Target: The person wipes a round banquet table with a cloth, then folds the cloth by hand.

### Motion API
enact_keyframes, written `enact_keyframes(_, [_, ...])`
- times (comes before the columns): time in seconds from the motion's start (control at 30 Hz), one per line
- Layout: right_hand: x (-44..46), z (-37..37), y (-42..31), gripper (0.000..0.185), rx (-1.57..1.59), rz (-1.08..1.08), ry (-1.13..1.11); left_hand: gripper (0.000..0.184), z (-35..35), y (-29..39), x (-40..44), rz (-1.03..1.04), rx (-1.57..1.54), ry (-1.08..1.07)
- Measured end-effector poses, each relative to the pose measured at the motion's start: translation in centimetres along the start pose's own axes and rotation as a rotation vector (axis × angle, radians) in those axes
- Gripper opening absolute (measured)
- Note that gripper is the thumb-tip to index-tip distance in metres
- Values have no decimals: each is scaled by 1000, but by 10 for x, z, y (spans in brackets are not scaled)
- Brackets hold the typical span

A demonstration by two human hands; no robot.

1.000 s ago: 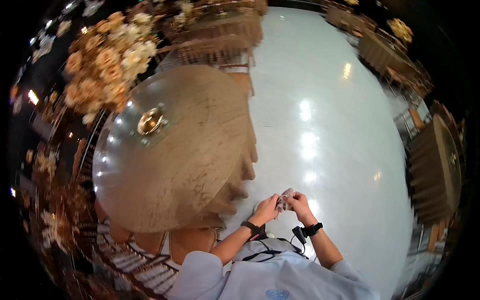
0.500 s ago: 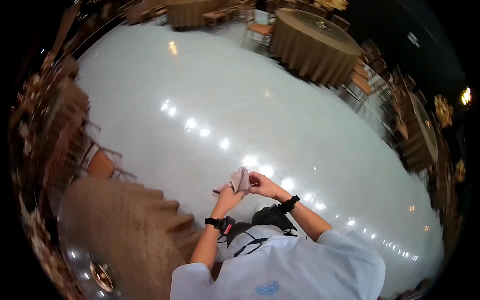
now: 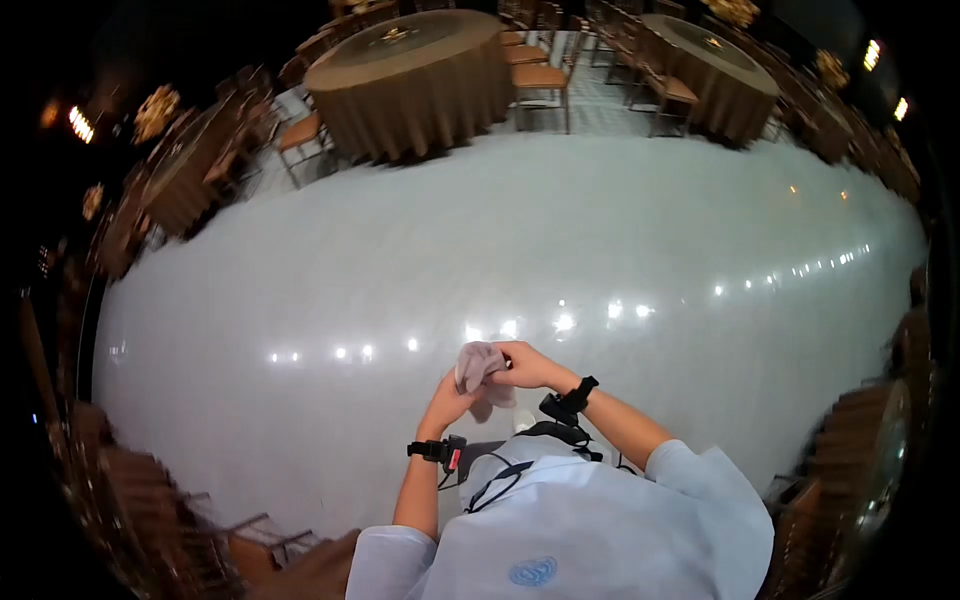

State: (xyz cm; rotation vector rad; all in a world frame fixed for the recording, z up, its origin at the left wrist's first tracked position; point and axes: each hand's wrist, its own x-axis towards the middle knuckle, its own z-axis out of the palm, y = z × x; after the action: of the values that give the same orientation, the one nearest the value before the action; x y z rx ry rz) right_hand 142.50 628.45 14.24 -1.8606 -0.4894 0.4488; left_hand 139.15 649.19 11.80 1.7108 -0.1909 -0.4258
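A crumpled, greyish-pink cloth is bunched up between my two hands in front of my waist. My left hand grips it from the left and below, its fingers partly covered by the folds. From the right, my right hand pinches the cloth's edge with bent fingers. A loose end of the fabric hangs down below the hands. Both wrists wear black straps with small devices.
Glossy white floor spreads around me, with light reflections. Ahead stand a round table with a brown cloth, a second draped table and wooden chairs. More furniture lines both sides, and a chair stands close behind on the left.
My view has swung to the right, so the draped tables now lie straight ahead and the near left table has mostly left the view. The cloth is more bunched between my hands.
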Motion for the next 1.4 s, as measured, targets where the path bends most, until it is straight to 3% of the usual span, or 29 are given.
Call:
enact_keyframes(0.1, [-7, -45, 23, 38, 174, 70, 199, 44, 16, -2, 62, -15, -107, -130])
enact_keyframes(0.17, [-19, -83, 17, 39, 215, 134, 359, 48, 33, 18, 95, 32, 185, -54])
enact_keyframes(0.23, [-17, -120, 15, 40, 258, 216, 506, 47, 46, 66, 143, 8, 186, -83])
enact_keyframes(0.3, [-13, -148, 15, 37, 298, 221, 794, 55, 59, 93, 183, -1, 276, -159])
enact_keyframes(0.33, [-8, -165, 17, 36, 256, 270, 801, 60, 64, 106, 203, 3, 289, -218])
enact_keyframes(0.4, [-11, -147, 47, 36, 280, 229, 838, 75, 72, 64, 218, 62, 335, -341])
enact_keyframes(0.53, [10, -210, 57, 36, 333, 205, 812, 86, 97, 62, 298, 247, 349, -458])
enact_keyframes(0.67, [28, -268, 68, 31, 484, 187, 778, 104, 106, 90, 367, 114, 245, -748])
enact_keyframes(0.7, [31, -284, 62, 31, 469, 185, 791, 99, 111, 97, 380, 63, 103, -842])
enact_keyframes(0.77, [35, -312, 47, 28, 549, 150, 887, 87, 127, 94, 414, 116, 171, -999])
enact_keyframes(0.9, [31, -353, 74, 30, 600, 186, 1132, 83, 168, 87, 463, 135, 270, -941])
enact_keyframes(0.97, [24, -371, 82, 32, 674, 193, 1209, 62, 181, 97, 488, 130, 370, -827])
enact_keyframes(1.07, [18, -403, 106, 34, 789, 195, 1323, 47, 195, 119, 527, 200, 399, -807])
enact_keyframes(1.17, [17, -437, 120, 33, 851, 154, 1382, 44, 213, 131, 573, 207, 468, -862])
enact_keyframes(1.27, [19, -484, 148, 33, 876, 178, 1399, 53, 235, 147, 616, 180, 455, -820])
enact_keyframes(1.4, [17, -556, 211, 35, 932, 337, 1242, 66, 264, 173, 679, 170, 466, -713])
